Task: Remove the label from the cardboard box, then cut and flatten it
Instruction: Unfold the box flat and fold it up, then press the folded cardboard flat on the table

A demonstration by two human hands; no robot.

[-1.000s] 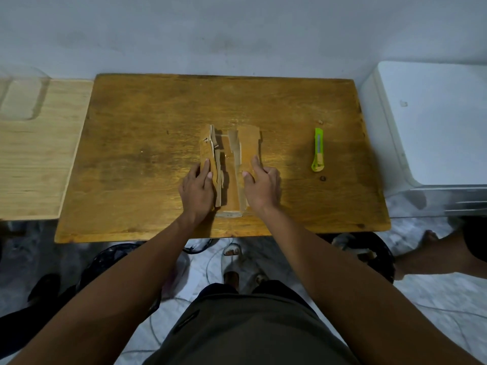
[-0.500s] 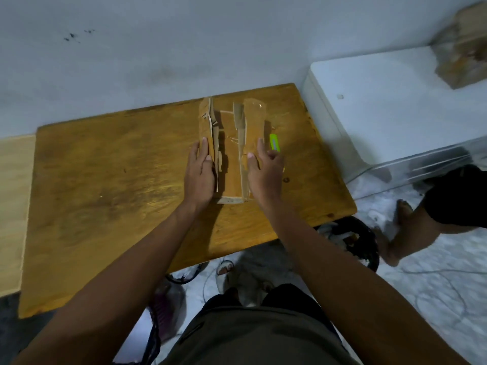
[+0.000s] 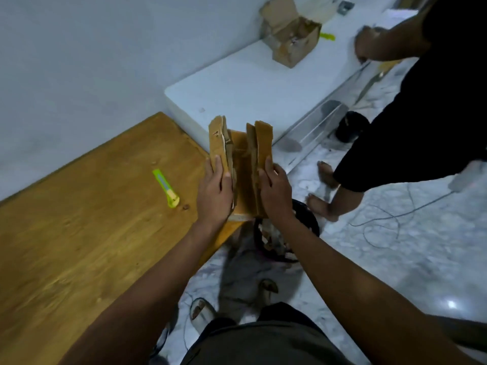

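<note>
The cut brown cardboard box (image 3: 243, 169) is folded into a narrow bundle and held between both hands, out past the right corner of the wooden table (image 3: 79, 246). My left hand (image 3: 214, 192) grips its left flaps and my right hand (image 3: 275, 192) grips its right flaps. The bundle hangs above a dark bin (image 3: 286, 233) on the floor. A green utility knife (image 3: 166, 188) lies on the table to the left of my hands.
A white appliance top (image 3: 250, 85) stands beyond the table, with another opened cardboard box (image 3: 290, 35) and a second green knife (image 3: 326, 36) on it. Another person in black (image 3: 421, 114) stands at the right, barefoot. Cables (image 3: 390, 217) lie on the marble floor.
Both hands have lifted the folded cardboard off the table and carried it right, over the bin. The view has swung right, so the knife now lies left of my hands.
</note>
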